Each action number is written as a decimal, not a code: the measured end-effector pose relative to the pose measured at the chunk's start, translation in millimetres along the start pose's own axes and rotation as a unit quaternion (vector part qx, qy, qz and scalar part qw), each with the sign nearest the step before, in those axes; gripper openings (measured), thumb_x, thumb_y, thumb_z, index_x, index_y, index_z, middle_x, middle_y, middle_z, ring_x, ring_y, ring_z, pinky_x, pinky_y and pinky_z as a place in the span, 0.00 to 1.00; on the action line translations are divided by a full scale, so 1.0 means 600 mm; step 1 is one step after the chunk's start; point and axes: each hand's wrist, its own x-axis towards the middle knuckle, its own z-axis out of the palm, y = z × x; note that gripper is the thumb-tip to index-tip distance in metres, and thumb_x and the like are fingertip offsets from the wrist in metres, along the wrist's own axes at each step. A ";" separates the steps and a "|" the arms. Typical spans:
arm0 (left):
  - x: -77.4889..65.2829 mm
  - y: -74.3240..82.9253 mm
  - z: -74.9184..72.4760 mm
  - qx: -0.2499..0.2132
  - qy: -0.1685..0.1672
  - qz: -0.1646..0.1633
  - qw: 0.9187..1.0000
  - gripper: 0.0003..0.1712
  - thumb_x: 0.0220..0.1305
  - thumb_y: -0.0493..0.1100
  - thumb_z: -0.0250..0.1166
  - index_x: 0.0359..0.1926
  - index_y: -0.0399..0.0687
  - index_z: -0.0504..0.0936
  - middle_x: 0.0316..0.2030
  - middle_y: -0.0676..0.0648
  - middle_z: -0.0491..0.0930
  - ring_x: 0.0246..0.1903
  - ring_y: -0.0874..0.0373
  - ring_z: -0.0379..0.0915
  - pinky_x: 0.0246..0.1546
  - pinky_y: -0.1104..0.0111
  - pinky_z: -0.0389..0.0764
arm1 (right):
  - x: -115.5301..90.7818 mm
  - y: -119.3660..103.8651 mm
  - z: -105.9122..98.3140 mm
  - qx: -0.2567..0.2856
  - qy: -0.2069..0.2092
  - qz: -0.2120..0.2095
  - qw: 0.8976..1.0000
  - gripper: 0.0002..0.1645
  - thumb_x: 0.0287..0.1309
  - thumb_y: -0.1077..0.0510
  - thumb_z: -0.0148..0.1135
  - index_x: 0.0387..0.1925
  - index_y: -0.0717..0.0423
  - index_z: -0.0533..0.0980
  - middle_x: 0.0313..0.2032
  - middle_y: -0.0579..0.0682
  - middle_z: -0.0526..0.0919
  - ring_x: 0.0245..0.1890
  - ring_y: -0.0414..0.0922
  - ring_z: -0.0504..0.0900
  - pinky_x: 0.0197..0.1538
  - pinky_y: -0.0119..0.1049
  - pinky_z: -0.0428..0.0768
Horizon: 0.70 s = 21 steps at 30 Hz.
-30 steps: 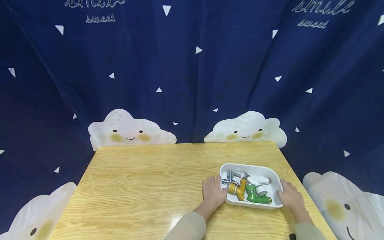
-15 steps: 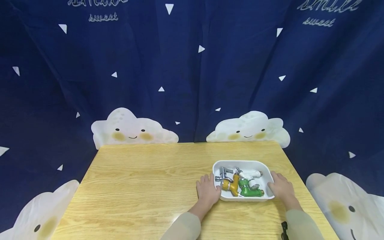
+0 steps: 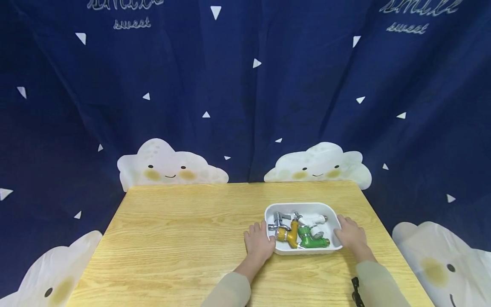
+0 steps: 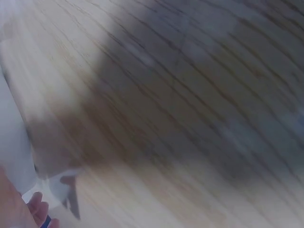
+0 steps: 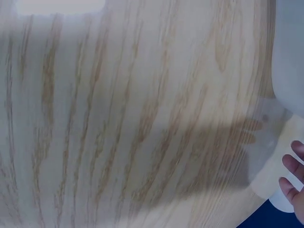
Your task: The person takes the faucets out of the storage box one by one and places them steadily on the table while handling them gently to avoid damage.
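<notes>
A white rectangular tub (image 3: 332,235) stands toward the right side of the table in the head view. Inside lie a chrome tap (image 3: 278,221), an orange-yellow tap (image 3: 293,235), a green tap (image 3: 313,242) and a white tap (image 3: 315,219). My left hand (image 3: 258,244) grips the tub's left end, thumb over the rim and fingers along the outside. At the opposite end my right hand (image 3: 351,235) holds the rim in the same way. Both wrist views catch only a strip of the tub's outer wall (image 5: 290,52) and some fingertips (image 4: 37,202).
The wooden table (image 3: 172,238) extends to the left of the tub and behind it. A dark blue curtain (image 3: 230,85) with printed clouds hangs along the back and sides. Something small and black (image 3: 356,292) is by the right sleeve.
Both hands have slid the tub leftward and slightly away along the table, with the taps still inside. The head view has shifted a little.
</notes>
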 end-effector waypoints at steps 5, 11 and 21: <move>0.002 -0.010 0.002 -0.006 0.005 -0.001 1.000 0.28 0.51 0.55 0.53 0.52 0.48 0.69 0.38 0.45 0.71 0.40 0.51 0.65 0.40 0.57 0.67 | 0.005 -0.010 0.000 0.000 0.000 -0.005 1.000 0.33 0.52 0.53 0.45 0.59 0.66 0.60 0.49 0.69 0.69 0.49 0.66 0.68 0.46 0.65 0.67; 0.005 -0.022 0.001 -0.013 0.011 -0.004 1.000 0.27 0.52 0.54 0.54 0.52 0.48 0.69 0.38 0.44 0.71 0.40 0.51 0.65 0.41 0.56 0.66 | 0.008 -0.024 0.001 0.003 0.005 -0.004 1.000 0.31 0.52 0.53 0.45 0.57 0.65 0.62 0.47 0.67 0.71 0.48 0.65 0.69 0.44 0.64 0.68; 0.008 -0.043 -0.009 -0.009 0.013 0.000 1.000 0.27 0.53 0.55 0.54 0.52 0.47 0.68 0.40 0.44 0.72 0.43 0.50 0.66 0.42 0.55 0.66 | 0.012 -0.045 0.011 0.013 0.009 -0.008 1.000 0.32 0.52 0.54 0.46 0.58 0.65 0.62 0.49 0.67 0.71 0.49 0.64 0.68 0.46 0.64 0.67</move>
